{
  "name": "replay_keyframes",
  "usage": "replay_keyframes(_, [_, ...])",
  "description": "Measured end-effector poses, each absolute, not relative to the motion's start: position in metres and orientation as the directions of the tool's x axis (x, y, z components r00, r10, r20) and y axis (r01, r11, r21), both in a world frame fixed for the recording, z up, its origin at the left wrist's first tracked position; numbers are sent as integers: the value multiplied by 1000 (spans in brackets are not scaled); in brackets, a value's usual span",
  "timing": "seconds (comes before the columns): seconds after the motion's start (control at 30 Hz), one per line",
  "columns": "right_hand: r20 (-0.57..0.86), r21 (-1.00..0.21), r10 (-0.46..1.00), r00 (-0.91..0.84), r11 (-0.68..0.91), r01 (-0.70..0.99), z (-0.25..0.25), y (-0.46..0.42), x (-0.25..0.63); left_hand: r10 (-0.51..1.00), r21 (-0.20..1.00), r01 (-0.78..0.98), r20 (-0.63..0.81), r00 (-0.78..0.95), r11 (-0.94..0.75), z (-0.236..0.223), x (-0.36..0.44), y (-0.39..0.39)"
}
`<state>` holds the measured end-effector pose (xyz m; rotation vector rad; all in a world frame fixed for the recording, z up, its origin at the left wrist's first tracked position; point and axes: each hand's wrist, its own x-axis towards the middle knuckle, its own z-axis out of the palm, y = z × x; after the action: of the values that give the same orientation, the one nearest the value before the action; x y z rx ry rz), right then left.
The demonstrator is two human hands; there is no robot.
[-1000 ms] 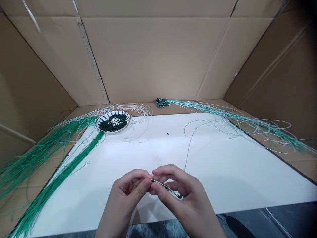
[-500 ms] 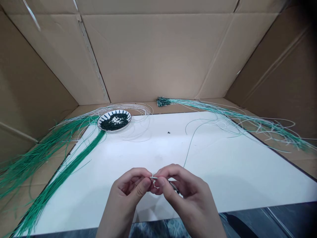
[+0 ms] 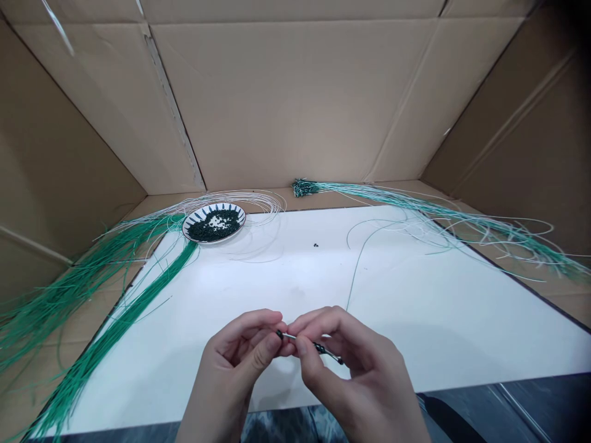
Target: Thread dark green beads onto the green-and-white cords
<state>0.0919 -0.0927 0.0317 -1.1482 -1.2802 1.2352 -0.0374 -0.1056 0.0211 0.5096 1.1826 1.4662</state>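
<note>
A short white cord with small dark beads [image 3: 320, 349] runs between my two hands, low over the white board. My right hand [image 3: 355, 369] pinches the cord between thumb and fingers, and its beaded far end sticks out across the palm. At the cord's other end a dark bead [image 3: 279, 334] sits by the fingertips of my left hand [image 3: 240, 357], whose thumb and fingers are closed about it. Whether the bead is fully on the cord, I cannot tell. A thin green thread [image 3: 354, 280] leads from behind my right hand up the board.
A striped plate [image 3: 190, 220] of dark beads stands back left. Green strands [image 3: 124, 332] lie along the left side, beside looped white cords [image 3: 258, 197]. A bundle of beaded strands [image 3: 415, 200] stretches along the back right. Loose beads [image 3: 316, 245] lie mid-board; cardboard walls [image 3: 295, 104] surround it.
My right hand has slid slightly right along the cord, away from my left. A bare white stretch and then a dark bead have come into sight between the fingertips.
</note>
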Motion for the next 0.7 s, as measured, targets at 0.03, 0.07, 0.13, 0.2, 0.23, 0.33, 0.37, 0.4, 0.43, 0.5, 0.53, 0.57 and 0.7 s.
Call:
replay_keyframes(0.03, [43, -999, 997, -67, 43, -1, 31, -93, 92, 916, 873, -472, -283, -285, 123, 21, -37, -106])
replay_keyframes(0.07, [51, -999, 997, -63, 51, -5, 31, -93, 92, 917, 881, -461, -269, -294, 111, 21, -37, -106])
replay_keyframes(0.13, [68, -998, 996, -60, 67, -9, 30, -93, 92, 920, 898, -433, -231, -316, 77, 20, -35, -107])
replay_keyframes(0.2, [79, -997, 995, -64, 79, -2, 30, -93, 92, 919, 913, -405, -196, -342, 44, 20, -33, -107])
replay_keyframes(0.23, [81, -997, 995, -66, 81, 1, 30, -93, 92, 918, 918, -396, -183, -352, 32, 20, -33, -108])
replay_keyframes(0.33, [72, -997, 995, -65, 72, -12, 31, -93, 91, 916, 928, -372, -160, -367, 13, 20, -31, -109])
replay_keyframes(0.37, [68, -998, 996, -63, 67, -19, 31, -93, 91, 917, 933, -359, -152, -368, 11, 20, -31, -109])
replay_keyframes(0.4, [66, -998, 996, -62, 65, -25, 31, -93, 91, 918, 939, -343, -143, -369, 8, 21, -30, -110])
replay_keyframes(0.43, [66, -998, 996, -61, 65, -27, 31, -94, 90, 920, 945, -328, -130, -370, 2, 21, -30, -110])
replay_keyframes(0.5, [67, -998, 996, -57, 66, -21, 31, -94, 90, 920, 953, -303, -98, -379, -24, 21, -29, -111])
replay_keyframes(0.53, [68, -998, 996, -56, 67, -17, 31, -94, 91, 919, 956, -292, -81, -386, -38, 22, -29, -111])
replay_keyframes(0.57, [69, -998, 996, -56, 68, -14, 31, -94, 91, 918, 958, -282, -64, -392, -53, 22, -29, -111])
replay_keyframes(0.7, [63, -998, 997, -55, 62, -14, 32, -94, 91, 916, 968, -235, -11, -401, -91, 22, -28, -111])
